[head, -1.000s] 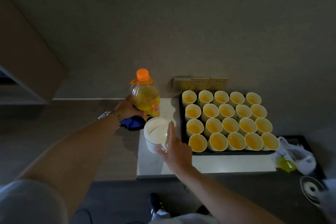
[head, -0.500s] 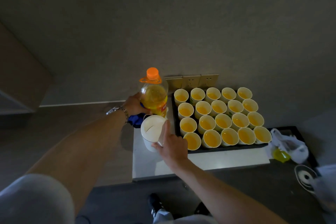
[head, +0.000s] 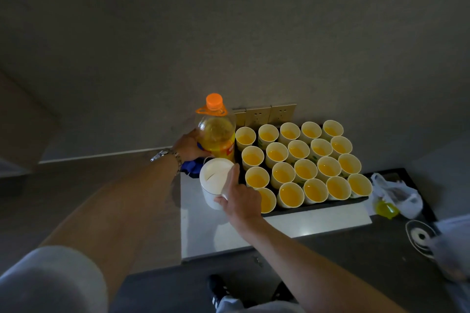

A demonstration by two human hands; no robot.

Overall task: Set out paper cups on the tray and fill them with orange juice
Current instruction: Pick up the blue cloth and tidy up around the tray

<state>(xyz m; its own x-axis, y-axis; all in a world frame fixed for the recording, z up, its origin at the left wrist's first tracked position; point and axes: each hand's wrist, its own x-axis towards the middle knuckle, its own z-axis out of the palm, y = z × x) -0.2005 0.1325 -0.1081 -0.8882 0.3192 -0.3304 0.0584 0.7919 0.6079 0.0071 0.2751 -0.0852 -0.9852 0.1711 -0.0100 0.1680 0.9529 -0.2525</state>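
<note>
Head view: left hand grips the capped juice bottle, upright just left of the tray. Right hand curls round the white jug beside it. Twenty cups fill the tray, all holding juice.

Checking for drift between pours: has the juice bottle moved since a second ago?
Yes. The juice bottle, in the left hand's grip, has shifted right: the earlier gap between it and the wall sockets has closed.

Dim room, soft grainy focus, wide-angle bending at edges
</note>
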